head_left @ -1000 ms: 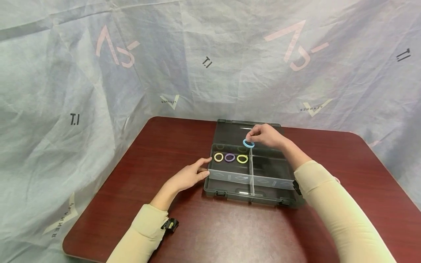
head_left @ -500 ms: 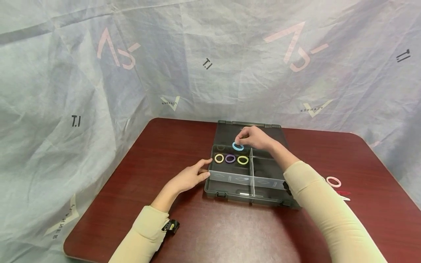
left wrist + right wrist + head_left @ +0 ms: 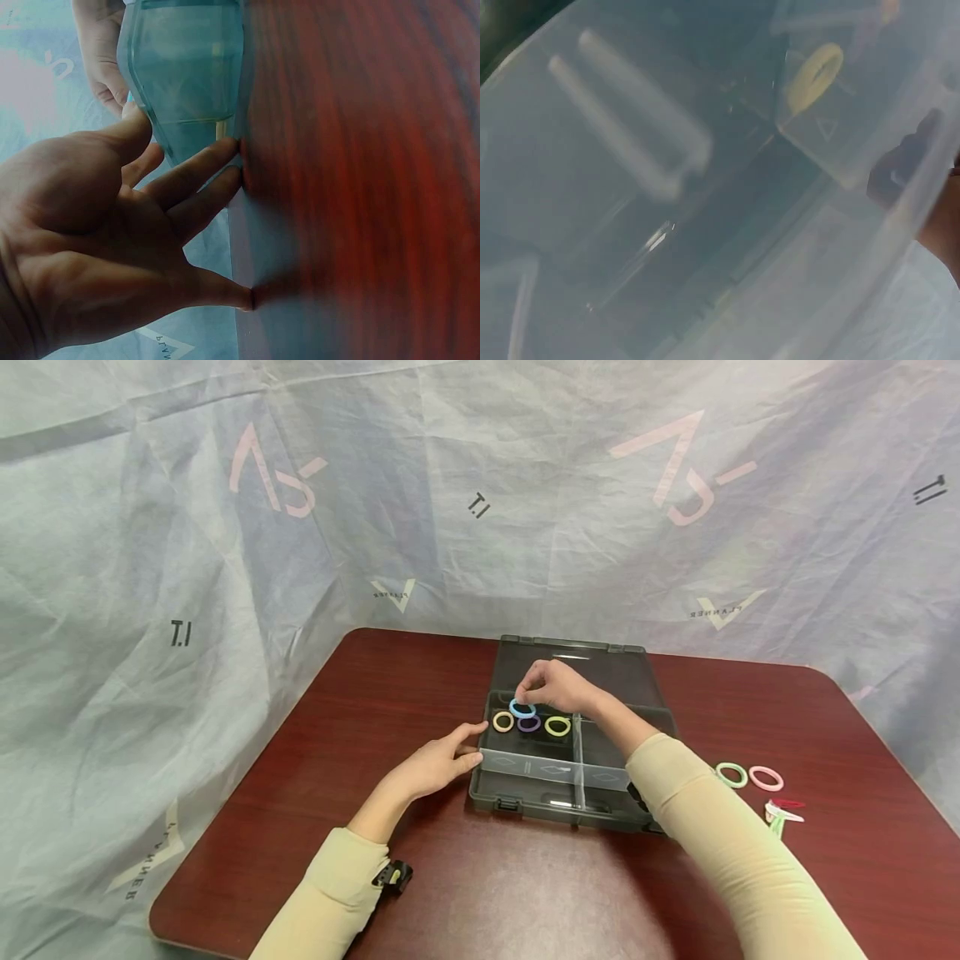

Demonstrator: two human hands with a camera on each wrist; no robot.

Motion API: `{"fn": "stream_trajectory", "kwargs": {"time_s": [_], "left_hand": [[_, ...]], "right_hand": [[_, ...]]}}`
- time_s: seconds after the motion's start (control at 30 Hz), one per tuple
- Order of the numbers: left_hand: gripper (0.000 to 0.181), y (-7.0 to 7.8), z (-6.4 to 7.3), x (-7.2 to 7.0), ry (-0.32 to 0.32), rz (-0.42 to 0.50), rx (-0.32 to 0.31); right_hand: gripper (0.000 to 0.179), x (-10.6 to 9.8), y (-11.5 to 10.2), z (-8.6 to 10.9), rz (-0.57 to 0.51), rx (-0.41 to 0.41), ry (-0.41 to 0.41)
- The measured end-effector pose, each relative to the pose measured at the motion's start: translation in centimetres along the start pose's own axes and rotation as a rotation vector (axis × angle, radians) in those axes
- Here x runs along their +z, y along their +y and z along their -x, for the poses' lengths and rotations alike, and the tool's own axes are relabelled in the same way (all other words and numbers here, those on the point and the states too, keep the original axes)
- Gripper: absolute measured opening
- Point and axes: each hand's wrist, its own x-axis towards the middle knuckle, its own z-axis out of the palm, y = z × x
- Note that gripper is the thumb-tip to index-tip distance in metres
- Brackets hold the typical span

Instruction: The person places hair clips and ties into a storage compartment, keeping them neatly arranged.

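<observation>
My right hand [image 3: 558, 685] pinches a blue hair tie [image 3: 522, 717] over the back left compartment of a dark see-through divider box [image 3: 540, 812]. A cream hair tie [image 3: 503, 731], a purple one [image 3: 529, 732] and a lime yellow one [image 3: 558, 735] lie side by side in that compartment; the blue one partly covers the purple one in the head view. My left hand [image 3: 431, 766] touches the box's left side, fingers extended; the left wrist view shows its fingertips along the box wall [image 3: 180, 82]. Through clear plastic, the right wrist view shows a yellow hair tie [image 3: 802, 94].
The box lid [image 3: 600, 672] lies opened toward the back. Clear dividers [image 3: 525, 765] part the box into compartments. On the table [image 3: 465, 893] to the right are a green hair tie [image 3: 732, 787], a pink one [image 3: 767, 789] and red, white and green hair clips [image 3: 783, 816].
My right hand has carried the blue hair tie leftward and lower, from above the middle divider to over the purple one. Items on the right came into view. My left hand stayed at the box.
</observation>
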Motion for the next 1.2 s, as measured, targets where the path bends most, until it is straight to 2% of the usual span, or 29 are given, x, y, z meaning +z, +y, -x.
{"fn": "stream_trajectory", "kwargs": {"time_s": [0.2,0.43,0.7,0.93,1.2], "left_hand": [[0.055,0.0,0.0,-0.1,-0.008,0.008,-0.014],[0.055,0.2,0.0,-0.1,-0.015,0.016,0.002],[0.055,0.1,0.1,-0.1,-0.013,0.013,-0.018],[0.055,0.0,0.0,-0.1,-0.020,0.014,-0.013],[0.056,0.1,0.0,0.0,-0.016,0.012,-0.010]], "right_hand": [[0.012,1.2,-0.4,-0.3,0.005,-0.013,-0.027],[0.009,2.4,-0.5,-0.4,0.052,-0.012,-0.025],[0.008,3.9,-1.1,-0.4,0.202,0.049,-0.010],[0.011,4.8,-1.4,-0.3,0.346,0.035,0.007],[0.009,5.3,-1.9,0.0,0.436,0.033,0.030]]}}
